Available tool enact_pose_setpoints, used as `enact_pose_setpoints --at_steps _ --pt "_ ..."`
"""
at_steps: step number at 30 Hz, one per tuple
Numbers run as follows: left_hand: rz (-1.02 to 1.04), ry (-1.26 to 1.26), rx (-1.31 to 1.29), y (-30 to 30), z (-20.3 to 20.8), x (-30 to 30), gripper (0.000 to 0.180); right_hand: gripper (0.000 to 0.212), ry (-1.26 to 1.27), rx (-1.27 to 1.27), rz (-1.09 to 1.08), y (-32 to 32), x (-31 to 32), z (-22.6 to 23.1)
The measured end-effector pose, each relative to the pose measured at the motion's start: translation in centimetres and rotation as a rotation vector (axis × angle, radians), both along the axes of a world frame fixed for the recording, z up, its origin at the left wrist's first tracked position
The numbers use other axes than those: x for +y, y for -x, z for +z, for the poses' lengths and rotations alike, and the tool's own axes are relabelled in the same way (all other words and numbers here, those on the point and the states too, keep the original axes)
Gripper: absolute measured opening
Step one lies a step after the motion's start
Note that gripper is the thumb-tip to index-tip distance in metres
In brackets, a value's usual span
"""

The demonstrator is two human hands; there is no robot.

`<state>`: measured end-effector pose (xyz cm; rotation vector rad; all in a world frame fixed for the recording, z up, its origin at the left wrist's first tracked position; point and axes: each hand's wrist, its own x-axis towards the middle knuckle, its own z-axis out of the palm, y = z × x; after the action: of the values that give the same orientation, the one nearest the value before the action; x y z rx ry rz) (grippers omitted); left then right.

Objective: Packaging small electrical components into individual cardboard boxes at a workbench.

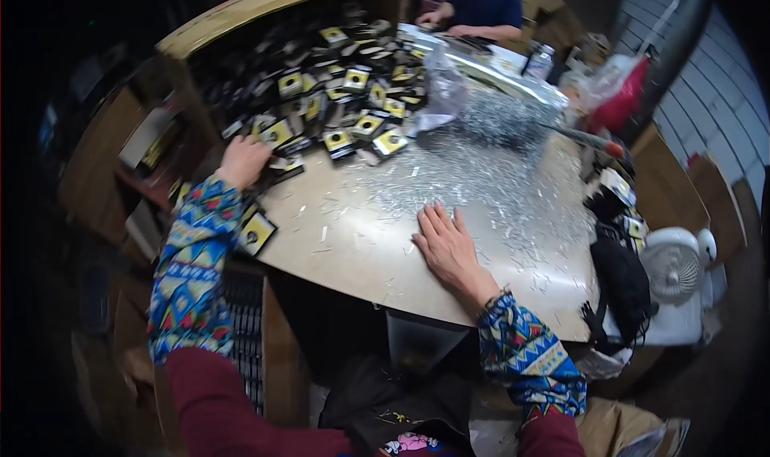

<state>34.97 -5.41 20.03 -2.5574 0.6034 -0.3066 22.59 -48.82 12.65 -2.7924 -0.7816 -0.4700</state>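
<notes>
My left hand (245,162) is at the near left edge of a heap of small black-and-yellow packets (338,142). Its fingers are bent together beside a packet (277,133); whatever they hold is hidden. Out flat on the tabletop (345,252) lies my right hand (446,247), palm down with fingers stretched, holding nothing. Just beyond its fingertips spread many thin silvery slivers (473,176), thickest in a mound (505,118) at the far right. One packet (257,231) lies at the table's left edge, near my left forearm.
A cardboard wall (281,1) stands behind the heap. A purplish plastic bag (443,92) and a long rod with an orange tip (613,149) lie farther back. A white fan (672,264) and a black bag (622,284) are at right. Across the table sits another person (485,8).
</notes>
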Motion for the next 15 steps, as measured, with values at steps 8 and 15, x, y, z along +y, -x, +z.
enact_pose_setpoints --at_steps 8,15 --pt "-0.083 0.341 0.125 9.7 1.0 -15.2 0.026 0.033 -0.088 0.054 -0.142 4.1 -6.4 0.5" --pt "-0.231 0.514 0.058 13.0 -4.9 -17.3 0.061 0.039 -0.166 0.122 -0.245 3.6 -9.1 -0.3"
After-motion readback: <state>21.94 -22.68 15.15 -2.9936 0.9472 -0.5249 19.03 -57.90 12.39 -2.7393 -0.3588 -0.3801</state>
